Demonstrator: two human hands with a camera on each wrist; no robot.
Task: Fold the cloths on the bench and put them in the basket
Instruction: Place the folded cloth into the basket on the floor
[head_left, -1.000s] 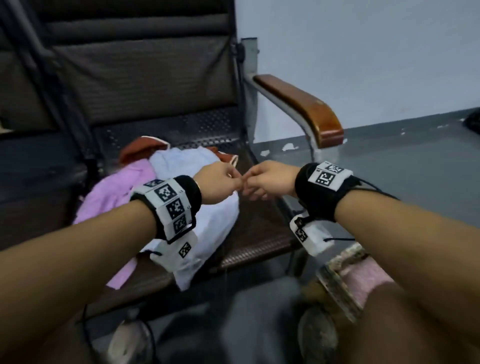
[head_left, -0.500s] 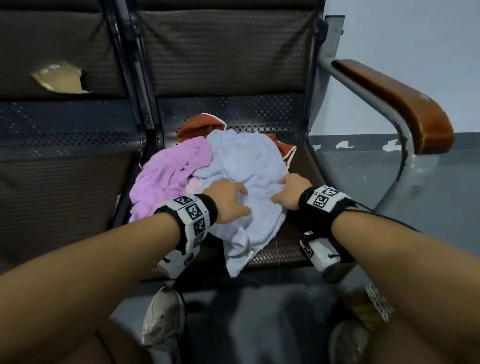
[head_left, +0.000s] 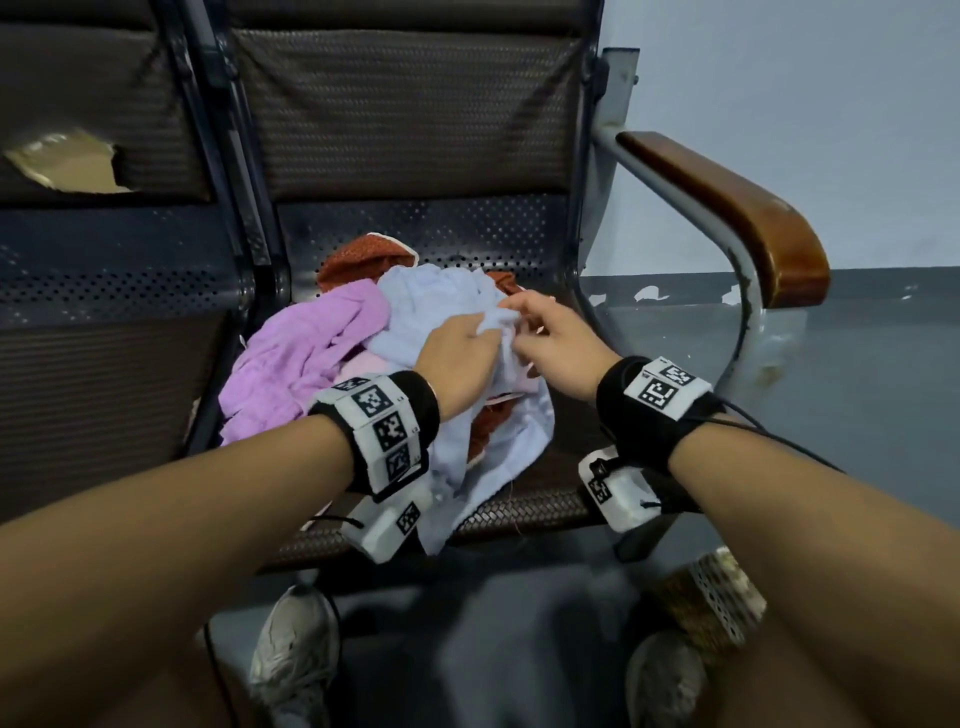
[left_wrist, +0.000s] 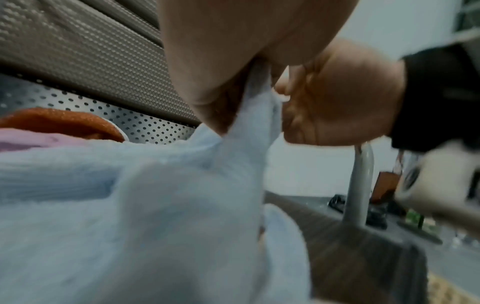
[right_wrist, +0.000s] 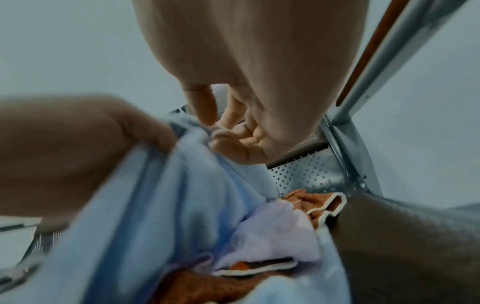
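Note:
A crumpled light blue cloth tops the pile on the bench seat and hangs over its front edge. A purple cloth lies to its left, and a rust-orange cloth with white trim sits behind and under it. My left hand pinches a raised bunch of the blue cloth. My right hand pinches the same bunch with thumb and forefinger, right beside the left hand. A woven basket stands on the floor at lower right, partly hidden by my right forearm.
The bench has a perforated metal back and a wooden armrest on a grey metal frame to the right. The neighbouring seat's back on the left has a torn hole. My shoes are on the floor below the seat edge.
A second ago my fists met in the air above the seat. They then dropped onto the blue cloth and have now moved up the pile, pinching a bunch of it together.

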